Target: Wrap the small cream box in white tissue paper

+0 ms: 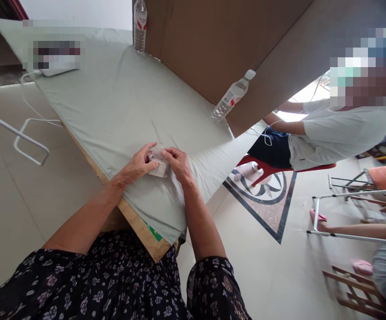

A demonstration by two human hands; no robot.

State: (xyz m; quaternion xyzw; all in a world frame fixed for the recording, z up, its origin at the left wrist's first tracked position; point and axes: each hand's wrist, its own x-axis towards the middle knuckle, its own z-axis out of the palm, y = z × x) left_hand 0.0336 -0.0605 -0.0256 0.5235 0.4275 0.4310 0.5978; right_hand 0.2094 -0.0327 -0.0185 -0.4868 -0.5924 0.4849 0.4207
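Between my two hands, low over the cloth-covered table, is a small whitish packet (160,169) with rows of tiny print on its face; the print is too small to read. My left hand (142,161) grips its left side, thumb along the front and fingers behind. With thumb and forefinger, my right hand (177,162) pinches the packet's upper right edge, where thin clear wrapping seems to show. The pale grey-green cloth (99,106) lies wrinkled under both hands.
A cardboard panel (193,49) stands across the table, with a water bottle (140,26) and a tilted second bottle (231,98) against it. A white device with a cable (59,66) lies far left. A person in a white shirt (342,133) sits at right; metal-framed chairs (317,209) stand beyond.
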